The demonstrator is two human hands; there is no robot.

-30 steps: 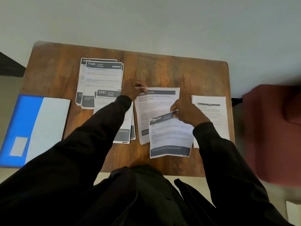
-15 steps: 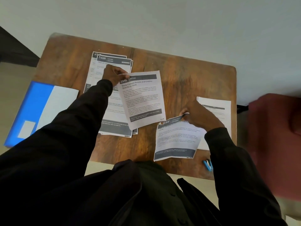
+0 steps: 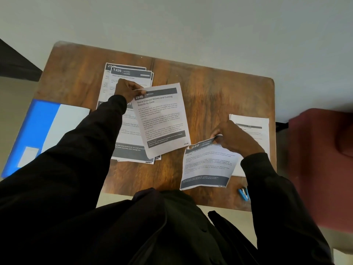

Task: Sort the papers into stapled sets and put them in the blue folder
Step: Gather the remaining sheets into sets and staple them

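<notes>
Head view: brown wood-grain bench [image 3: 210, 96] with rounded corners, pale wall behind, dark red seat [image 3: 322, 159] at right edge.

Left hand [image 3: 127, 88] pinches the top left corner of sheet 2946 [image 3: 162, 119]; sheet extends right and toward the person from the fingers. Long axis runs roughly away-to-near, tilted, header at the far end. It overlaps the paper stack [image 3: 129, 111] lying flat beneath.

Right hand [image 3: 233, 138] closed on the top edge of a second sheet [image 3: 208, 165], also numbered 2946. Sheet hangs below the hand, curled and rumpled, header far, dark footer band near.

White sheet [image 3: 252, 127] flat under the right wrist, mostly plain.

Blue folder [image 3: 38, 131] at the left bench edge, overhanging it, well apart from both hands; glossy cover, pale label.

Blue stapler [image 3: 243, 194] near front edge, partly hidden by sleeve.
</notes>
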